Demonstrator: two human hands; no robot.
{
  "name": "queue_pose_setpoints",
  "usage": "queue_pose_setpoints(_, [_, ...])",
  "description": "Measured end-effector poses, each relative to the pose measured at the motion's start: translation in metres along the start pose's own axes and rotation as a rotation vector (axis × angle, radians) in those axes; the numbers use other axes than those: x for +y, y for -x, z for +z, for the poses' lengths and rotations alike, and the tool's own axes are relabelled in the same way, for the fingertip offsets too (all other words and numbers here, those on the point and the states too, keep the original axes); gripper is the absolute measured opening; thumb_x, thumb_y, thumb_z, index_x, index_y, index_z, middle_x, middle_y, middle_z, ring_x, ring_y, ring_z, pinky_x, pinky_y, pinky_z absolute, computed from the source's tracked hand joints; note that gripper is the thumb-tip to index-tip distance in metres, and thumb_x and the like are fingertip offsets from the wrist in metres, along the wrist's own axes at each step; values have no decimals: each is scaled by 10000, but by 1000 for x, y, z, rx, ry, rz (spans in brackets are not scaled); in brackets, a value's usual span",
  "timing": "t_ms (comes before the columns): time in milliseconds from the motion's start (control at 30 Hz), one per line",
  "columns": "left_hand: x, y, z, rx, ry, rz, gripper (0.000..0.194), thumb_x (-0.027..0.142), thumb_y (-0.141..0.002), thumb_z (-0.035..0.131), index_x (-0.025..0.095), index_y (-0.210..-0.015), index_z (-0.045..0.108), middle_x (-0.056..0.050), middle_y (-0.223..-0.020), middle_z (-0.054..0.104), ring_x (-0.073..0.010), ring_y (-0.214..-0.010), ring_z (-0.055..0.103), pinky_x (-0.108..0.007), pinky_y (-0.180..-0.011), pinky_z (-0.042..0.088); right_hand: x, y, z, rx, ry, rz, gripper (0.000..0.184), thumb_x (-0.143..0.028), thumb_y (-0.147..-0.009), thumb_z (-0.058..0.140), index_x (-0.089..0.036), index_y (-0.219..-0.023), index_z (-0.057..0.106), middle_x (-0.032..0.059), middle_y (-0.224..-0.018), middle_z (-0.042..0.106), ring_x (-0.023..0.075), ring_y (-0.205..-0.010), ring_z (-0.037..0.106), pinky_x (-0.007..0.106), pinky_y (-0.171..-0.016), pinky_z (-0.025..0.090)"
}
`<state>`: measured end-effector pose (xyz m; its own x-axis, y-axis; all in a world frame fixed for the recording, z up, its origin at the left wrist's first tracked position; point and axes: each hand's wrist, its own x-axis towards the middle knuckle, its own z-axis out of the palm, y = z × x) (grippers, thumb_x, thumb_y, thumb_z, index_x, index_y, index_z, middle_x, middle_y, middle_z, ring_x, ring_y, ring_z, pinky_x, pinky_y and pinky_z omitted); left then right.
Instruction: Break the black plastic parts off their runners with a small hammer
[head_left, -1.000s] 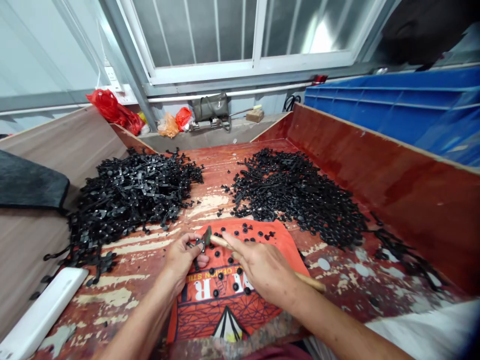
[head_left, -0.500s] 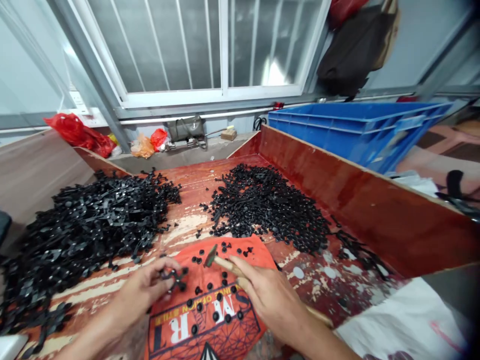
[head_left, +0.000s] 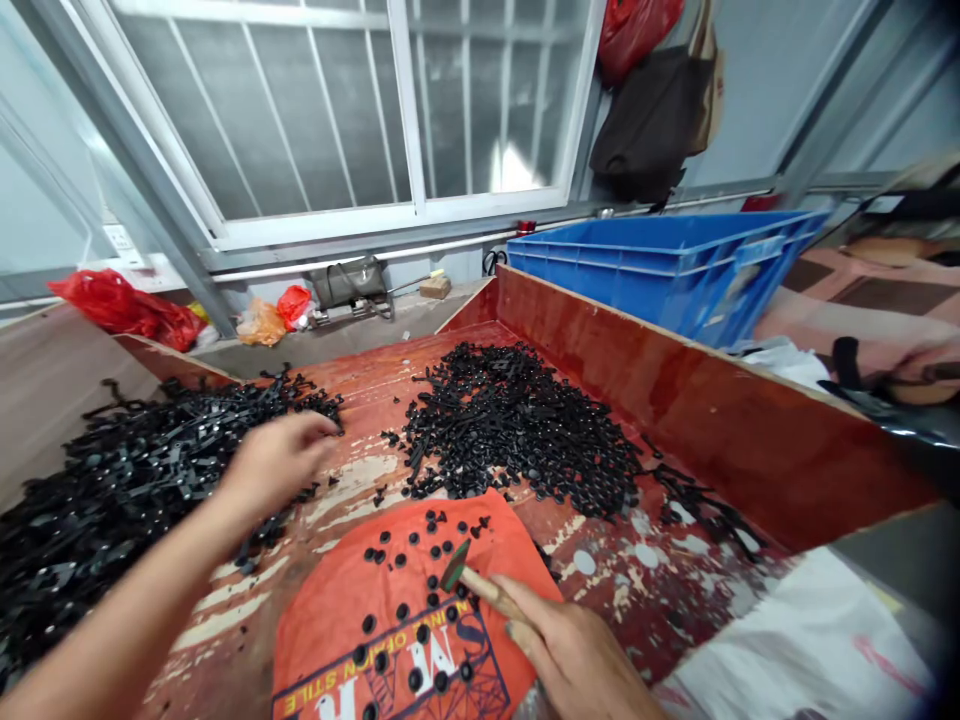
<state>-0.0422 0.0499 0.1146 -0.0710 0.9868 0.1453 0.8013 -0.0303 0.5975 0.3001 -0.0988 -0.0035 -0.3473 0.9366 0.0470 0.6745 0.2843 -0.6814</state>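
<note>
The right hand (head_left: 574, 640) is closed around the wooden handle of the hammer (head_left: 484, 590), whose head is above the orange cloth (head_left: 330, 600) with small black pieces. The left hand (head_left: 289, 455), before over this cloth with a black part, is now farther, at the left pile (head_left: 165, 470); its fingers are partly curled and blurred, so I cannot tell if they hold something.

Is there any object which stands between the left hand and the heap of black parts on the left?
Nothing visible stands between them: the left hand is over the right edge of the left heap. The hammer in the right hand is away from there, over the orange cloth.
</note>
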Motion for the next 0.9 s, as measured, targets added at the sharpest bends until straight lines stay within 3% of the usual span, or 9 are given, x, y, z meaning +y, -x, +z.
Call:
queue_pose_setpoints(67, [16,-7,67,-194,-153,51,145,311,-764,678,182,-823,709,-51,-800,743,-204,-761,648,-264,-745,443,4,-2,1,-1,4,13,525,-238,-947,429,-453,-1423,485,-17,-1049,774,220,-818,742,291,-706,582])
queue_pose_setpoints(133, [27,-16,120,-208,-225,11,157,326,-772,662,205,-865,695,-101,-835,743,-269,-826,670,-328,-776,451,7,-2,3,-10,2,32,538,-250,-928,447,-470,-1417,486,-22,-1004,783,237,-791,744,302,-691,581])
queue_pose_setpoints(267, [31,-34,165,-196,-190,-26,201,290,-704,724,217,-879,657,-142,-864,729,-333,-904,674,-388,-801,456,13,-2,6,-14,-2,38,540,-256,-894,481,-474,-1386,522,-44,-1012,781,231,-805,747,274,-687,574])
queue_pose_setpoints(367, [19,-40,159,-202,-92,-46,167,175,-695,686,223,-848,639,-103,-820,711,-305,-896,673,-361,-795,458,16,-2,6,-17,-19,28,533,-251,-889,493,-457,-1379,537,-43,-1032,778,223,-825,746,256,-696,570])
queue_pose_setpoints(500, [2,-28,126,-229,102,-105,293,152,-761,580,224,-1044,587,-17,-749,656,-195,-687,653,-280,-671,481,15,-3,3,-37,-53,32,503,-268,-911,457,-443,-1373,553,-16,-1035,778,241,-828,745,296,-727,578])
queue_pose_setpoints(600, [-4,1,94,-324,586,-220,429,226,-786,608,241,-1200,496,5,-805,634,-128,-555,585,-266,-596,493,11,-4,0,-49,-95,25,493,-283,-932,428,-450,-1381,544,3,-1065,771,255,-821,745,336,-736,588])
queue_pose_setpoints(700, [-3,41,70,-446,1112,-328,448,203,-682,741,234,-1088,554,1,-847,630,-96,-552,552,-240,-583,471,6,-3,-2,-29,-102,4,488,-290,-942,422,-468,-1384,529,1,-1081,765,261,-846,743,355,-733,596])
queue_pose_setpoints(800, [0,81,54,-449,1177,-379,292,222,-699,737,196,-963,617,-26,-872,652,-97,-610,550,-208,-582,429,5,-3,-1,-13,-90,-7,473,-293,-953,426,-469,-1378,533,-15,-1132,748,256,-920,736,355,-776,595])
queue_pose_setpoints(900, [-3,115,41,-313,987,-424,251,394,-788,679,180,-919,674,-43,-854,657,-138,-707,560,-205,-584,409,7,-3,1,-70,-95,11,468,-302,-970,416,-434,-1409,510,-7,-1221,710,262,-1027,707,387,-871,569])
